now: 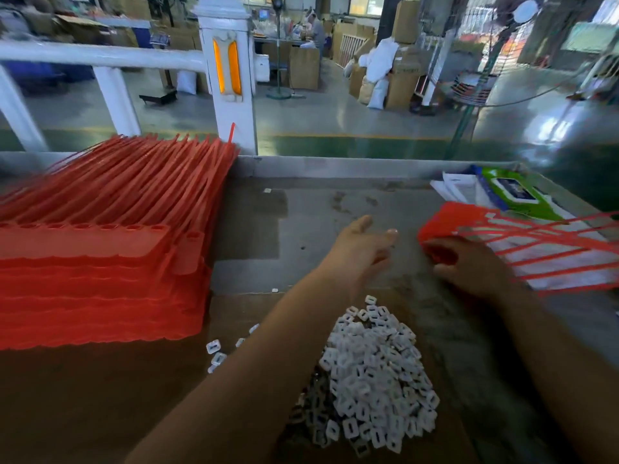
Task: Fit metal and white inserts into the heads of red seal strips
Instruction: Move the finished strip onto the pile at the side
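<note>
A tall stack of red seal strip sheets (100,262) fills the left of the table, heads toward me, tails fanning away. A heap of white inserts (371,373) lies near the front centre, with a few loose ones (214,353) to its left. My left hand (361,249) hovers over the table middle, fingers stretched out and holding nothing. My right hand (469,266) grips the head end of a separate red strip sheet (445,222), blurred by motion, whose tails (562,249) spread to the right.
White papers (556,272) lie beneath the strip tails at the right. A green and blue packet (512,192) sits at the back right corner. The table's raised metal rim (335,165) runs along the far side, with a white post (231,75) behind it.
</note>
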`<state>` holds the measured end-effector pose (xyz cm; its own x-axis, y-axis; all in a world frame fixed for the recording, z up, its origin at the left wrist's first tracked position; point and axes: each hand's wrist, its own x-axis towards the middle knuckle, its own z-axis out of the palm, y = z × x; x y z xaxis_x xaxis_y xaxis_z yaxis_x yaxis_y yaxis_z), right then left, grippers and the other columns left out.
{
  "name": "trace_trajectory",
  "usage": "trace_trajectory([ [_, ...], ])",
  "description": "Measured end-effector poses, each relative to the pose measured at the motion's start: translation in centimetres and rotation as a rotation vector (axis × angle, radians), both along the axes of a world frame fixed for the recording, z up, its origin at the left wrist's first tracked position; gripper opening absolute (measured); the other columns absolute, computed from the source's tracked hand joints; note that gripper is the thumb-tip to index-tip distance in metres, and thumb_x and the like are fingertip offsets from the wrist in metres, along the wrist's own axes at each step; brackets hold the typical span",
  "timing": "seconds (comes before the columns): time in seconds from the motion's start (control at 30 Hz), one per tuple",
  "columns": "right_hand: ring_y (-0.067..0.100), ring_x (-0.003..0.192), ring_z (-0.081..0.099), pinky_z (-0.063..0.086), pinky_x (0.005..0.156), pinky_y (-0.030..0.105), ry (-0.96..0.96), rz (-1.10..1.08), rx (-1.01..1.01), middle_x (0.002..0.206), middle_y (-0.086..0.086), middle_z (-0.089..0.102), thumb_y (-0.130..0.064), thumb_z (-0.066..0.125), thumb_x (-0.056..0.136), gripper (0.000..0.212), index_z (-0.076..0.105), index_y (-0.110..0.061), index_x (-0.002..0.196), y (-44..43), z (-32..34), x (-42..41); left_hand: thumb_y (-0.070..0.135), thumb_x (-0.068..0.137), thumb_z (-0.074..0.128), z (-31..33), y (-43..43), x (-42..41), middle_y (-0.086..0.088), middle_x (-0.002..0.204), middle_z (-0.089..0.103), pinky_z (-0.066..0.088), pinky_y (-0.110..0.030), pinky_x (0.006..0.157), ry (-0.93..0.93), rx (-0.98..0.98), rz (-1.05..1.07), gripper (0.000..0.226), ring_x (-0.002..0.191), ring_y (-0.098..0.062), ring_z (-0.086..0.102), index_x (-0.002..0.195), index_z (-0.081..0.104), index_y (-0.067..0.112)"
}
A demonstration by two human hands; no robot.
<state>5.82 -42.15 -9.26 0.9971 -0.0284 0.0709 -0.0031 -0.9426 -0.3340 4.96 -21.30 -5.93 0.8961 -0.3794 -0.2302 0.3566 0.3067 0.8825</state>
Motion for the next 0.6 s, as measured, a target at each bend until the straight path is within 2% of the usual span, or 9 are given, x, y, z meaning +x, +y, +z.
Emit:
trace_trajectory([
  [0.1,0.029,0.132,0.032,0.025,0.106,0.031,0.018,-0.002,-0.002,0.145,0.020,0.031,-0.006,0.073,0.070,0.086,0.028,-0.007,0.142,-0.9,0.5,2.1,0.007,0.091,0.054,-0.5,2.5,-0.2,-0.011,0.101,0.056,0.047,-0.027,0.084,-0.010,0.039,0.027,0.051,0.095,-0.022,0.052,0.138,0.034,0.011],
  [0.17,0.028,0.138,0.021,0.019,0.111,0.034,0.069,-0.003,0.004,0.152,0.016,0.018,-0.009,0.071,0.072,0.095,0.014,-0.014,0.147,-1.4,0.6,3.1,0.007,0.091,0.054,-0.6,3.7,-0.3,-0.011,0.109,0.059,0.049,-0.027,0.085,-0.013,0.050,0.053,0.047,0.098,-0.022,0.055,0.135,0.038,0.011],
  [0.2,0.027,0.140,0.018,0.017,0.113,0.036,0.092,-0.012,0.020,0.154,0.014,0.014,-0.014,0.069,0.077,0.092,0.011,-0.018,0.148,-1.6,0.4,3.5,0.007,0.091,0.054,-0.6,4.1,-0.4,-0.011,0.109,0.059,0.049,-0.027,0.085,-0.012,0.047,0.059,0.046,0.098,-0.022,0.056,0.134,0.039,0.010],
  [0.27,0.025,0.141,0.016,0.015,0.113,0.038,0.087,-0.058,0.016,0.155,0.010,0.011,-0.033,0.057,0.088,0.077,0.012,-0.019,0.148,-1.7,-0.1,4.0,0.007,0.091,0.054,-0.6,4.6,-0.7,-0.010,0.106,0.061,0.050,-0.028,0.086,-0.004,0.050,0.065,0.045,0.099,-0.023,0.057,0.133,0.040,0.011],
  [0.37,0.029,0.138,0.025,0.023,0.111,0.042,0.038,-0.199,-0.001,0.154,0.012,0.018,-0.053,0.053,0.086,0.082,0.015,-0.016,0.148,-1.4,-0.7,4.7,0.006,0.091,0.054,-0.4,5.1,-1.3,-0.007,0.097,0.064,0.051,-0.027,0.083,-0.005,0.032,0.059,0.041,0.094,-0.021,0.060,0.130,0.042,0.011],
  [0.43,0.034,0.134,0.028,0.027,0.109,0.044,0.100,-0.255,-0.190,0.149,0.018,0.024,-0.066,0.042,0.083,0.080,0.025,-0.018,0.145,-1.1,-1.1,4.9,0.007,0.091,0.054,-0.3,5.5,-1.7,-0.005,0.093,0.065,0.052,-0.025,0.081,-0.021,0.030,0.057,0.037,0.089,-0.018,0.061,0.127,0.045,0.012],
  [0.5,0.037,0.133,0.026,0.025,0.107,0.047,0.148,-0.287,-0.319,0.148,0.020,0.023,-0.071,0.029,0.082,0.079,0.030,-0.022,0.143,-1.0,-1.3,5.2,0.007,0.090,0.054,-0.2,6.1,-2.0,-0.006,0.094,0.066,0.052,-0.024,0.081,-0.037,0.035,0.058,0.033,0.088,-0.017,0.062,0.123,0.048,0.012],
  [0.6,0.035,0.136,0.022,0.018,0.109,0.053,0.141,-0.303,-0.351,0.152,0.013,0.020,-0.067,0.022,0.088,0.074,0.028,-0.019,0.144,-0.8,-1.5,5.4,0.006,0.090,0.054,0.2,6.9,-2.6,-0.007,0.096,0.067,0.052,-0.025,0.083,-0.060,0.047,0.056,0.028,0.089,-0.017,0.063,0.117,0.052,0.012],
])
